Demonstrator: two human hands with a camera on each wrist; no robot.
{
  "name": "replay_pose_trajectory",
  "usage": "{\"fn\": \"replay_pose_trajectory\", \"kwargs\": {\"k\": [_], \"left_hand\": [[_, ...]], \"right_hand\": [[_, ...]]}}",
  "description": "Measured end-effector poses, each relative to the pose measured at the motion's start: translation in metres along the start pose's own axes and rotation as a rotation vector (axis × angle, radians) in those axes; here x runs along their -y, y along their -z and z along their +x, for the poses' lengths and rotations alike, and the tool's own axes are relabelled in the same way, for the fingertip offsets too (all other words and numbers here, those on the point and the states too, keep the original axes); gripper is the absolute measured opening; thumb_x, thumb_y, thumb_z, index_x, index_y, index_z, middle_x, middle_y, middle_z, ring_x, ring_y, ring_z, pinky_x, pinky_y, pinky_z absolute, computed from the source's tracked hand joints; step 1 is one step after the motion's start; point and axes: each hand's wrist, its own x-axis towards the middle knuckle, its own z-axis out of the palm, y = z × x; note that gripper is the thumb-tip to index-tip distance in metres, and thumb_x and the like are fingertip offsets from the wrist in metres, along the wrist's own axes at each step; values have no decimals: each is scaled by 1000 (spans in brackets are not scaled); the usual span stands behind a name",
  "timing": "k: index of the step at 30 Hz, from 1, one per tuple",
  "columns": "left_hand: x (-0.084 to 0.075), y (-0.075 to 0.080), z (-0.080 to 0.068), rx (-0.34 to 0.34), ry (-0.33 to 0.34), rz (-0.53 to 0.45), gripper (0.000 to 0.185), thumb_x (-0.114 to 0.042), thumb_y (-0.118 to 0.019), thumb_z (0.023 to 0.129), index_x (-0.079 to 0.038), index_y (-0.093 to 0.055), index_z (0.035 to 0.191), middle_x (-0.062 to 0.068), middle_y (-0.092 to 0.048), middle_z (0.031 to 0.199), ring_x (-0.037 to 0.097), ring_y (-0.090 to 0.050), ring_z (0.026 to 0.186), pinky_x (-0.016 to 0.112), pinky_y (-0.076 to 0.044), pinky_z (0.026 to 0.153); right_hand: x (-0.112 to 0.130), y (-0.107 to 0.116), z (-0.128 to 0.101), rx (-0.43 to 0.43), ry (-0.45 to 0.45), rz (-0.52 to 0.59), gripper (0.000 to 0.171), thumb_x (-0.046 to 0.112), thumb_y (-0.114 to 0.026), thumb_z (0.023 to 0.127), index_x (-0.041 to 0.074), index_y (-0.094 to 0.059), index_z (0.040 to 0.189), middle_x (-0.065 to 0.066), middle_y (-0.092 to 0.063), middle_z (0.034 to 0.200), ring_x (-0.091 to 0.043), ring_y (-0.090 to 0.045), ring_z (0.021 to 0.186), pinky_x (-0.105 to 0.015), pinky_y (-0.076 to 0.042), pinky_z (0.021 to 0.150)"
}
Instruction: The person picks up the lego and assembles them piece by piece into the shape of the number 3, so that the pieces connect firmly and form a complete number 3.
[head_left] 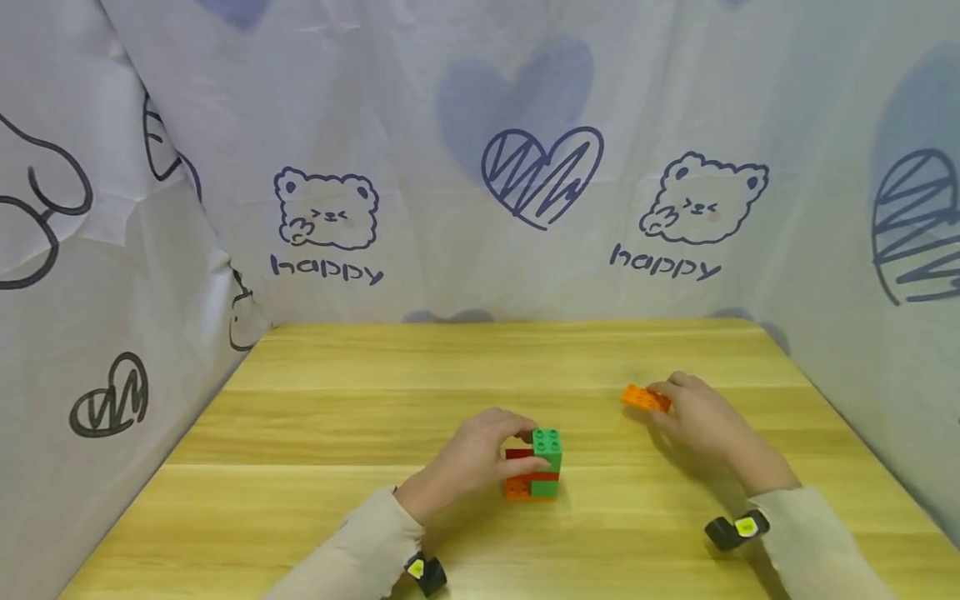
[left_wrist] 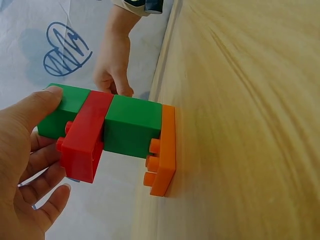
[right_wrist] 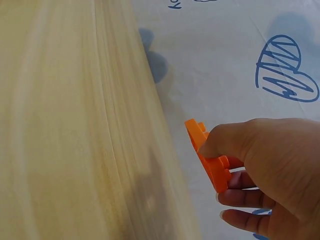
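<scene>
A stack of toy building bricks stands on the wooden table, gripped near its top by my left hand (head_left: 468, 457). From the top down it has a green brick (head_left: 547, 440), a red brick (left_wrist: 82, 145), another green brick (left_wrist: 132, 125) and a thin orange brick (left_wrist: 168, 150) at the base. The red and orange bricks jut out past the green ones, their studs showing. In the left wrist view the thumb presses against the upper green brick. Farther back and to the right, my right hand (head_left: 697, 417) pinches a loose thin orange brick (right_wrist: 210, 165), raised above the table.
The wooden table (head_left: 337, 400) runs back to a white printed cloth (head_left: 450, 275) with bears and hearts. More cloth (head_left: 97, 333) hangs along the left side, and another stretch (head_left: 847, 275) along the right. Dark cameras (head_left: 727, 533) are strapped to both wrists.
</scene>
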Motion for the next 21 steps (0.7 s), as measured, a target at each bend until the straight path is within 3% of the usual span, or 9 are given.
{"fn": "replay_pose_trajectory", "kwargs": {"k": [9, 21], "left_hand": [[0, -3, 0, 23, 11, -10, 43, -45, -72, 87, -13, -69, 115, -6, -68, 102, 11, -60, 96, 27, -50, 83], [0, 2, 2, 32, 24, -6, 44, -44, -73, 86, -12, -69, 117, -4, -68, 104, 12, -60, 97, 29, -50, 85]], "right_hand": [[5, 4, -4, -14, 37, -10, 37, 15, -74, 86, -6, -66, 116, -14, -62, 100, -29, -60, 87, -50, -51, 82], [16, 15, -5, -80, 131, -43, 40, 19, -76, 85, -1, -66, 118, -12, -64, 104, -29, -61, 93, -48, -51, 83]]}}
